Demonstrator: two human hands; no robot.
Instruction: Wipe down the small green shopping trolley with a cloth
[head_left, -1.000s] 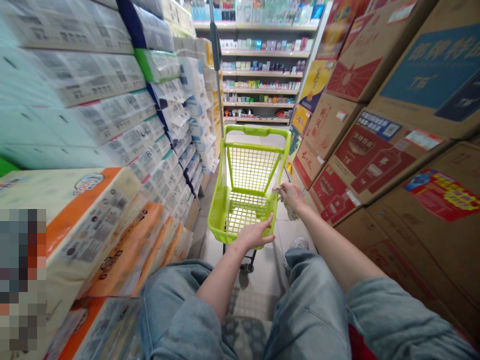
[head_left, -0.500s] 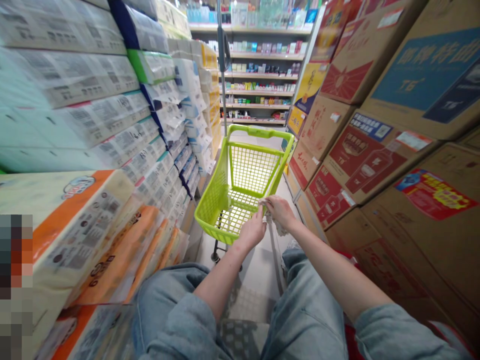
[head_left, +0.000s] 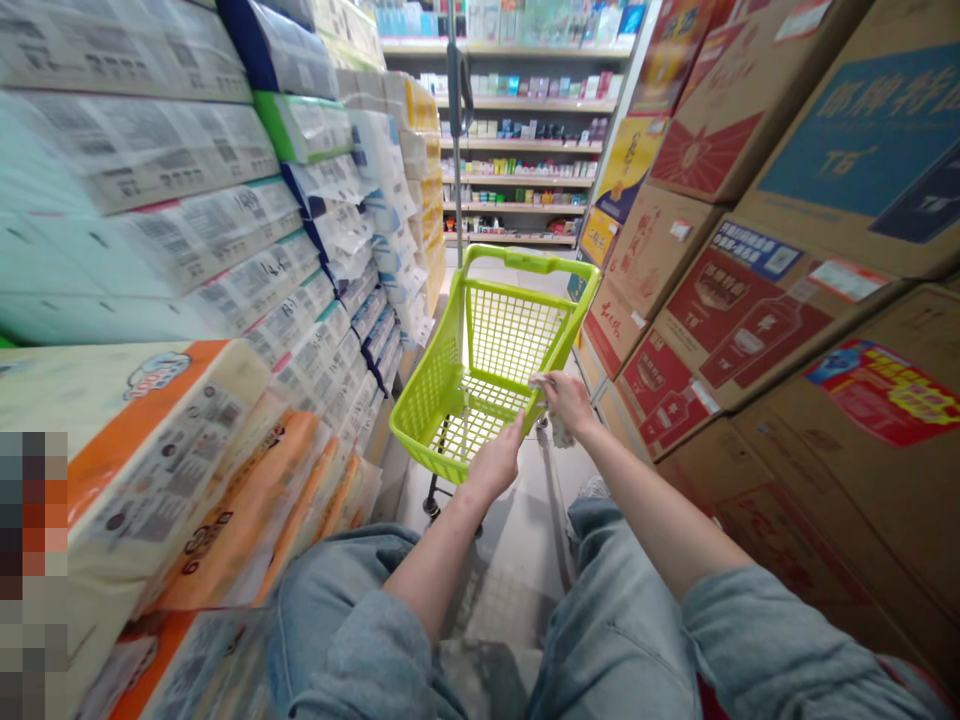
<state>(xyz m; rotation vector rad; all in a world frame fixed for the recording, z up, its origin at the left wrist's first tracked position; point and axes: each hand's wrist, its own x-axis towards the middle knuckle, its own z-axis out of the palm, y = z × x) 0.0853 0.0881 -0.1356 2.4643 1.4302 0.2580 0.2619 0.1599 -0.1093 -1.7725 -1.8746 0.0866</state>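
The right hand (head_left: 568, 402) is partly closed, with thumb and fingertips pinching a pale, crumpled cloth (head_left: 562, 434). Part of the cloth shows above the fingertips; the remainder hangs below the hand. The hand is positioned at the right-hand rim of the green shopping cart (head_left: 426, 388).

The left hand (head_left: 495, 464) is positioned at the near right corner of the cart, index finger extended along the rim. The other fingers are curled; whether they grip the rim cannot be determined.

The cart stands on the pale tiled floor (head_left: 517, 540), ahead of the seated person's knees, its basket tilted in view. Packaged paper goods (head_left: 187, 500) are stacked on the left; printed cartons (head_left: 739, 310) are stacked on the right. Stocked shelves (head_left: 525, 147) close the far end of the aisle.
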